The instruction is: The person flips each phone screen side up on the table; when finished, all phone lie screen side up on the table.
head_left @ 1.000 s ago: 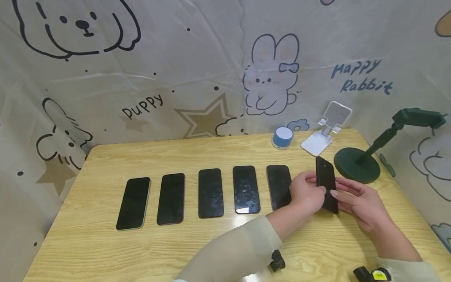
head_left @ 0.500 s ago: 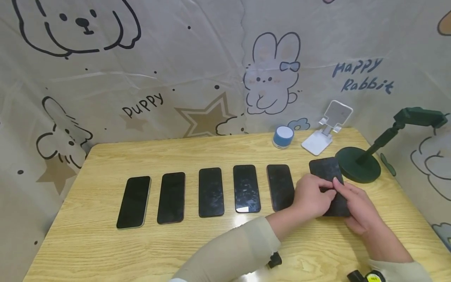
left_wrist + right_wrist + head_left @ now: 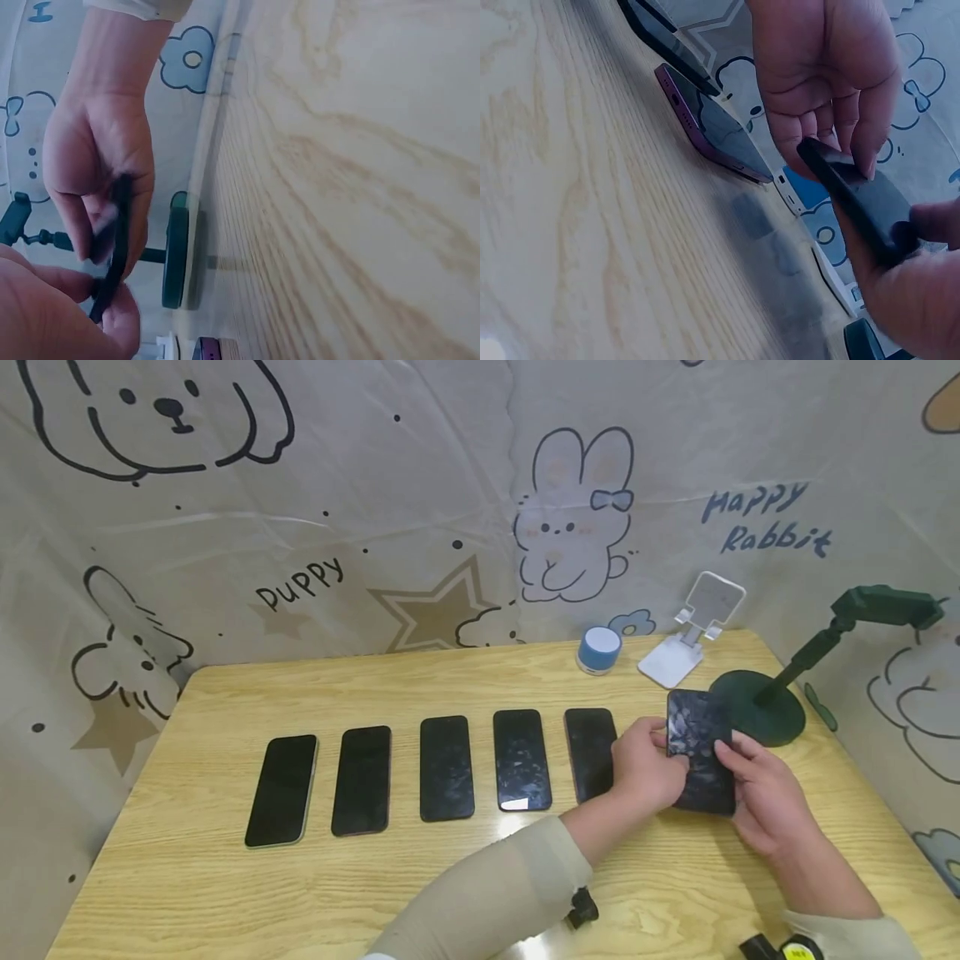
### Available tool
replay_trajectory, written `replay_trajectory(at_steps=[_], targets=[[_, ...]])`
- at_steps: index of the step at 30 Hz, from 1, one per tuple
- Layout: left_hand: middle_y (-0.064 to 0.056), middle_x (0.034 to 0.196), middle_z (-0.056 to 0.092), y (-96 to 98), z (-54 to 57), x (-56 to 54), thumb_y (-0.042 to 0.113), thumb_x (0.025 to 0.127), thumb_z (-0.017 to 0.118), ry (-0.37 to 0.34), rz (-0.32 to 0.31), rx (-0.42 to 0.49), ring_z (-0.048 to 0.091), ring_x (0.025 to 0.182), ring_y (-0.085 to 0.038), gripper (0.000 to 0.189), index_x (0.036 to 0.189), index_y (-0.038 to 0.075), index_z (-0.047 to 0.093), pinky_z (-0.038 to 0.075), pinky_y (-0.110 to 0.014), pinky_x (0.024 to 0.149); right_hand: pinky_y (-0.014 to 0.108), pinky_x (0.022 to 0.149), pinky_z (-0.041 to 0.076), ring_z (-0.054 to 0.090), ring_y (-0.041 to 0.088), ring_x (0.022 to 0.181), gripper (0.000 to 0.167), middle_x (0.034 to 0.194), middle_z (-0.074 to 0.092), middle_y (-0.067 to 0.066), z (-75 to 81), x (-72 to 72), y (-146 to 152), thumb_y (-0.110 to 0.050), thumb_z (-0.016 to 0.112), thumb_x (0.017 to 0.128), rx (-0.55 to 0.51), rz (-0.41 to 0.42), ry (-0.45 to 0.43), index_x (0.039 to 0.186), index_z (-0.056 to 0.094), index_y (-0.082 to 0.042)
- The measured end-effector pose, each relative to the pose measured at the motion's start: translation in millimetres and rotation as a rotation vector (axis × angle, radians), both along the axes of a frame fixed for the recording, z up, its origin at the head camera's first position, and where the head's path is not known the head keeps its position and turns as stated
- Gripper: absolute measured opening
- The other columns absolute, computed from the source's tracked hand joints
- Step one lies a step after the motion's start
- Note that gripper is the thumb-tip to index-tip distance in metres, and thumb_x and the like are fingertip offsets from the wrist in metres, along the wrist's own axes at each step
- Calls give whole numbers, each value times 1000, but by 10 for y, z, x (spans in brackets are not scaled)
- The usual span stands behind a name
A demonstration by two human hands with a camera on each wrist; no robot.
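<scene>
In the head view, a dark smartphone [image 3: 702,731] is held up at the right side of the table, its smudged face turned up toward me. My left hand [image 3: 647,770] grips its left edge, thumb on the face. The right hand [image 3: 772,802] holds the opposite edge, its thumb [image 3: 731,758] also over the face. Both wrist views show the phone [image 3: 855,195] pinched between the two hands, off the tabletop. Just left of my left hand lies another phone [image 3: 588,752], partly covered by that hand.
Several more phones, among them a black phone [image 3: 447,768], lie in a row to the left on the wooden table [image 3: 300,902]. Behind the hands stand a blue and white cylinder [image 3: 599,651], a white phone stand [image 3: 671,660] and a dark green desk lamp [image 3: 757,706].
The held phone has turned from nearly edge-on to showing its broad face. My left thumb has drawn back from mid-face toward the left edge. The row of phones stays put.
</scene>
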State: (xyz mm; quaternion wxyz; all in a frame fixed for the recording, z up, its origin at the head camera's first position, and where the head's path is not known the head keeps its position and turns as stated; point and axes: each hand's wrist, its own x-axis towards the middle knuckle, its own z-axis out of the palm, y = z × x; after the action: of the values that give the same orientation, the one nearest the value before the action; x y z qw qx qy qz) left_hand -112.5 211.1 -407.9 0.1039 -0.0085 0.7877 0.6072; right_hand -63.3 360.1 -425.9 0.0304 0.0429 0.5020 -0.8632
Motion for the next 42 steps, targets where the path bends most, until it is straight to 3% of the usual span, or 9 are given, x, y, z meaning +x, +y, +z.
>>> replay_trajectory(at_steps=[4,8,12,18,22,27,30,36,42], targets=[[12,81,55,9,-4,-11,-2,78,81,-9,54,72,56,73,-3,40,114,14,71,49,-23,69,25,78,55,67,11,93,35,111,71,0,17,-4,20,-2,56,101,140,-105,-52,132,42,-12],[12,79,54,7,-38,-18,-5,77,80,7,87,93,55,71,-3,37,108,14,73,48,-22,68,26,77,56,67,11,93,34,109,70,-3,16,-15,76,-5,62,99,235,-124,-85,131,55,-12],[12,79,55,2,-70,-38,-6,75,78,23,66,68,54,69,-2,35,106,11,77,47,-21,70,27,79,56,67,11,98,29,112,69,-6,3,-24,140,-10,64,98,253,-97,-117,126,68,-15],[8,76,56,15,-112,-43,-4,73,74,14,7,19,51,71,-5,35,104,10,78,46,-22,70,28,81,55,67,10,101,51,113,69,-7,-14,-50,197,-13,61,100,311,-64,-126,146,44,3],[5,89,65,13,-101,-26,0,75,74,-38,-2,23,58,88,-7,40,115,7,75,48,-24,79,25,83,54,66,6,101,68,111,67,-10,-1,-79,222,-17,61,101,389,-52,-149,151,25,14],[2,121,66,16,-68,18,9,77,76,-134,-14,2,55,117,-11,55,132,7,65,46,-28,95,23,84,52,65,0,100,73,110,64,-14,17,-120,236,-21,59,102,498,-23,-171,150,20,17],[3,130,62,23,-58,40,12,78,77,-177,-39,-24,53,123,-12,61,137,10,61,45,-31,98,22,85,51,63,-2,101,70,119,61,-8,11,-151,228,-24,57,104,614,13,-183,150,22,17],[2,137,58,20,-75,73,18,78,77,-146,-137,-131,49,126,-11,72,145,11,52,42,-28,100,21,88,50,59,-5,102,67,148,37,30,-19,-174,188,-28,51,106,753,63,-208,149,26,16],[1,140,54,17,-77,101,25,82,76,-77,-223,-242,44,129,-18,70,146,13,50,40,-30,102,18,88,49,53,-10,103,67,153,27,35,-17,-164,150,-32,49,107,837,87,-223,151,26,13]])
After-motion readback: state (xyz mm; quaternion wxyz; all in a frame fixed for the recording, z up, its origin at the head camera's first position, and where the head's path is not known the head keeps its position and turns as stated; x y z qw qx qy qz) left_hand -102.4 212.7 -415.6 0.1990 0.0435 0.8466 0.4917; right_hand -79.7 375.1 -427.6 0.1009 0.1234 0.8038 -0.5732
